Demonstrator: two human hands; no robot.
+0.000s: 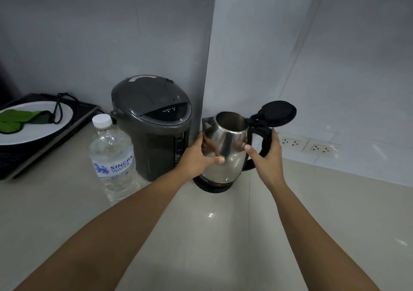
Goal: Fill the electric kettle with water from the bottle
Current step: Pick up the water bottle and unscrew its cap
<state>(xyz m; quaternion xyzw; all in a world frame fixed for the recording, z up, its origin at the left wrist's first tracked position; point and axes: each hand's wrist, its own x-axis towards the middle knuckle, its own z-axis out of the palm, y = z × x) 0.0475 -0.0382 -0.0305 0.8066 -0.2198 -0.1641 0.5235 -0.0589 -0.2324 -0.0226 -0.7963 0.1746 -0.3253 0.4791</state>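
Steel kettle (225,149) stands on its base at frame centre, lid (277,113) flipped open. The left hand (201,156) has its grip wrapped round the body; the right hand (268,154) clasps the handle. Left of centre, the bottle (112,158) stands capped on the surface (201,234): pouring is not yet begun.
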